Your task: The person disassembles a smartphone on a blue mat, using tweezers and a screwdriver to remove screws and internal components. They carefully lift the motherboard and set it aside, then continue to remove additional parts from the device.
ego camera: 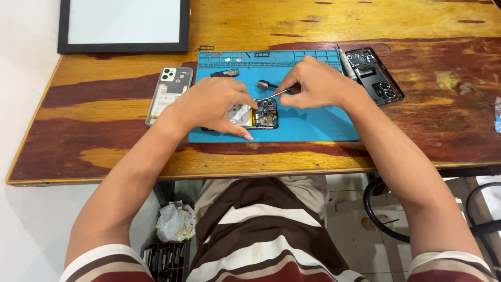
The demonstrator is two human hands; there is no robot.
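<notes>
Nearest the camera, at 6 o'clock, the person's lap shows a brown and cream striped shirt (261, 235), with a crate of crumpled paper (175, 222) on the floor at 7 o'clock, below the surface edge.

Past the near edge of the wooden surface (104, 151) lies a blue work mat (313, 128), just above the centre of the view. On its near half rests an opened phone (255, 115), back cover off, with its battery and circuit board showing.

The left hand (209, 104) reaches in from 8 o'clock and lies over the phone's left part; its grip is spread around the body, thumb on the near edge and fingers on the far edge, steadying it against the mat.

The right hand (313, 83) reaches in from 4 o'clock and hovers just beyond the phone's right end. Its grip is pressed together on thin metal tweezers (282, 92), whose tip points down toward the circuit board at the phone's right end.

Farther on the mat, at 12 o'clock of the phone, lie a small dark brush (266, 83) and a dark part (225, 73).

Off the mat at 10 o'clock lies a phone back cover (168, 94), pale with a camera cluster. At 2 o'clock lie a dark phone frame (376, 73) and a screwdriver (345, 61) beside it.

Farthest, at 11 o'clock, stands a black-framed white board (124, 23).
</notes>
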